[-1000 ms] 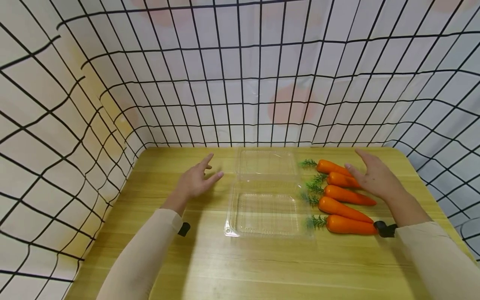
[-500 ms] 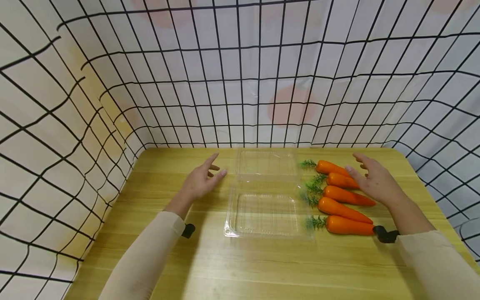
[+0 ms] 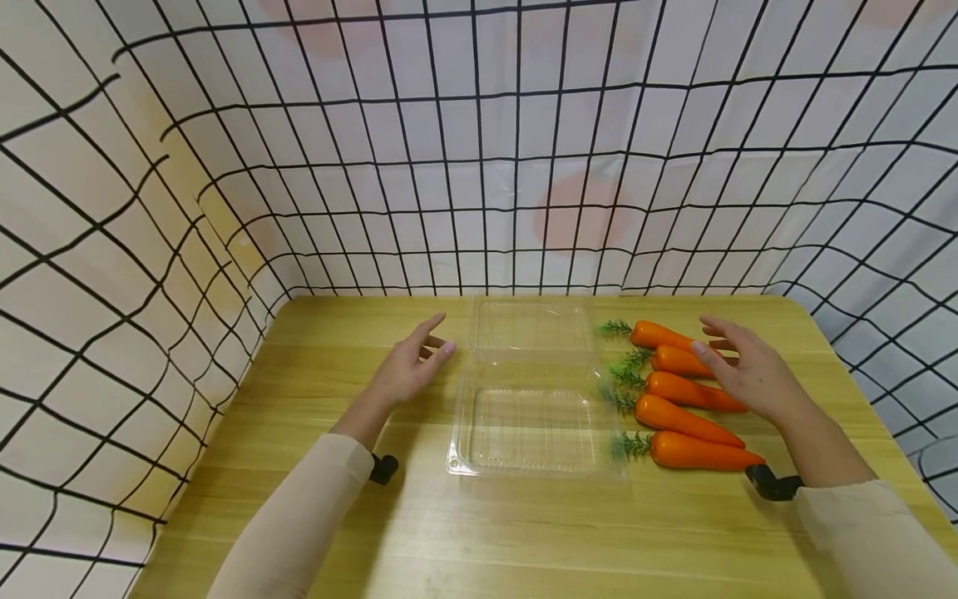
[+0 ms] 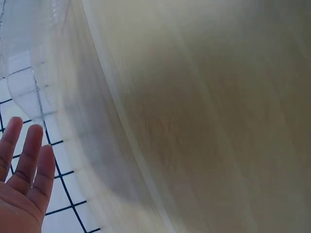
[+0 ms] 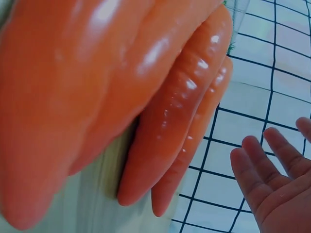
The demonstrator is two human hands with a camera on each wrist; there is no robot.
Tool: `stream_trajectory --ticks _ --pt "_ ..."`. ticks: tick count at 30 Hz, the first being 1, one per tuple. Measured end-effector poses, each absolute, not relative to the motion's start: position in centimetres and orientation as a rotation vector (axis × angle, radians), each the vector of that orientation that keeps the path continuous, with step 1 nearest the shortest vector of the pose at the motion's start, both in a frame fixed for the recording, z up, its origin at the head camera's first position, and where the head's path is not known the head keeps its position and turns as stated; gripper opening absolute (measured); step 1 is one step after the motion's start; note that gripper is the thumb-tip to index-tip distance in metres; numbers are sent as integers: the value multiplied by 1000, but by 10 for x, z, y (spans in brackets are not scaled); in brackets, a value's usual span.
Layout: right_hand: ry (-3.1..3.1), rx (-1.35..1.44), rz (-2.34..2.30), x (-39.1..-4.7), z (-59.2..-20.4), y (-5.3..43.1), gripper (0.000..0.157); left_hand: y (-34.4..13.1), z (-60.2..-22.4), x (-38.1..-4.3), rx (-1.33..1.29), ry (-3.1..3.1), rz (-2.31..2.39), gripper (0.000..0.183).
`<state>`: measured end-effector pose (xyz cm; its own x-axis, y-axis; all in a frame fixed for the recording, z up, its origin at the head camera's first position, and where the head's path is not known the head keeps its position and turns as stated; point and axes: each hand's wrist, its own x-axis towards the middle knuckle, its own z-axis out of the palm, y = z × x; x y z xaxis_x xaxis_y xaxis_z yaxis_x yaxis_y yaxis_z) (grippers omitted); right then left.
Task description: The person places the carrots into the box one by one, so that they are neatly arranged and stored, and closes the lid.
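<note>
Over this last second I am drifting my left hand (image 3: 407, 370) a little rightward, closer to the box (image 3: 531, 424), and I am still stopping short of its left side. Its fingers are staying loosely spread and holding nothing. My right hand (image 3: 756, 378) is easing slightly nearer me, hovering at the right side of the carrots (image 3: 692, 391) and hiding the far pair's tips in the head view. Thumb and fingers are standing apart, gripping nothing; in the right wrist view they are showing clear of the carrots.

The black wrist piece (image 3: 772, 484) is shifting too, so the nearest carrot (image 3: 703, 451) is now showing its tip.

The things themselves are keeping their places. All five carrots are lying on the table (image 3: 479, 532) just right of the box, leaves to the left, tips to the right. The box is lying unfolded mid-table, its lid (image 3: 533, 324) on the far side. I am reading this as positioning, not handling: nothing is being lifted or moved.
</note>
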<state>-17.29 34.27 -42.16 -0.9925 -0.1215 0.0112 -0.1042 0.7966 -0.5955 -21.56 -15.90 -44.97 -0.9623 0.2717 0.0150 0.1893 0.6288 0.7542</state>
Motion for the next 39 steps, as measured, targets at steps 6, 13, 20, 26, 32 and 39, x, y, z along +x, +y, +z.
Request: stream_trajectory --ticks 6,13,20,26,32,39 --pt "2942 -211 -1016 -164 -427 344 64 -155 -452 -211 375 2674 1389 63" --pt "2926 -188 -1032 -153 -429 342 60 -151 -456 -208 347 2650 1469 60" --pt "2899 -192 -1078 -144 -429 339 57 -147 -461 -203 321 2606 1551 58" --pt "2849 -208 -1097 -138 -434 340 56 -143 -467 -200 276 2545 1649 54" --pt "2812 -237 -1125 -129 -440 340 51 -135 -468 -197 239 2422 1788 54" --pt "2800 -244 -1151 -123 -443 335 49 -131 -471 -195 185 2306 1879 61"
